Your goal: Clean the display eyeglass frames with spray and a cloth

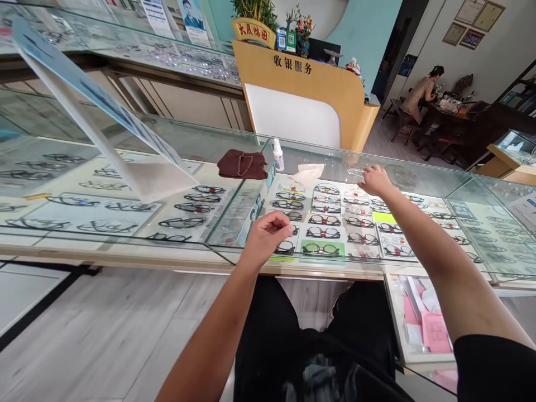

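Note:
Over the glass counter, my right hand (374, 180) reaches forward, its fingertips closed at one end of a pair of thin clear-framed glasses (355, 172). Part of the glasses is hidden by the fingers. My left hand (270, 231) hovers nearer the counter's front edge, fingers curled towards the thumb, with nothing visible in them. A pale cleaning cloth (309, 175) lies on the glass to the left of the right hand. Beyond it stands a small white spray bottle (278, 155), upright. Further left is a dark brown cloth pouch (242, 164).
Under the glass (234, 212) lie rows of spectacles (323, 232). A folded display card (104, 117) stands at the left. Below the counter at right, an open drawer (396, 318) holds papers. Behind is a cashier desk (301, 84); another person (420, 95) sits far right.

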The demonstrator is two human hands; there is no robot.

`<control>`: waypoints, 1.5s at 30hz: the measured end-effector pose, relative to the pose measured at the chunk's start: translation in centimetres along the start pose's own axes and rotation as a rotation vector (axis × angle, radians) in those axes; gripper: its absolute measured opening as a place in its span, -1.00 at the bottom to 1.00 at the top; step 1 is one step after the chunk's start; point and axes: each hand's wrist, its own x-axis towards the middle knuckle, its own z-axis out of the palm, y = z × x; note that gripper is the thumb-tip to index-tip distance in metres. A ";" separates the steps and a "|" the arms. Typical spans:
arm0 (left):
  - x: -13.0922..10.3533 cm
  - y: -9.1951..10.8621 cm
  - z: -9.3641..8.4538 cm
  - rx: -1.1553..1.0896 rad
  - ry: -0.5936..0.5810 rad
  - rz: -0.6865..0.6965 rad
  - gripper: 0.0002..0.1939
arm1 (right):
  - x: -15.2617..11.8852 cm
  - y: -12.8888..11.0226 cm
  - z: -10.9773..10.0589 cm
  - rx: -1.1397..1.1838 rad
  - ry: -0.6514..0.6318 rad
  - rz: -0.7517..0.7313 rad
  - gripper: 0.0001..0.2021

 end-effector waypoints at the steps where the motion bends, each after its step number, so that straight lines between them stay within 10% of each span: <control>1: 0.1 -0.1 0.0 -0.008 0.008 -0.007 -0.80 | 0.1 0.2 0.2 0.008 0.003 0.002 -0.45; 8: 0.3 -0.6 -0.6 -0.041 -0.007 -0.053 -0.80 | -2.4 2.2 0.7 0.083 -0.046 0.058 -0.55; 20: 0.4 0.6 -0.1 -0.113 -0.071 -0.047 -0.78 | -16.6 8.6 2.5 0.182 0.023 0.035 -0.50; 35: 0.6 -0.1 -0.2 -0.101 -0.085 0.007 -0.80 | -19.2 7.8 -0.2 0.214 0.071 0.105 -0.49; 45: -0.3 -0.6 -1.2 -0.070 -0.089 0.064 -0.81 | -40.7 4.3 -7.6 0.565 -0.114 0.005 -0.55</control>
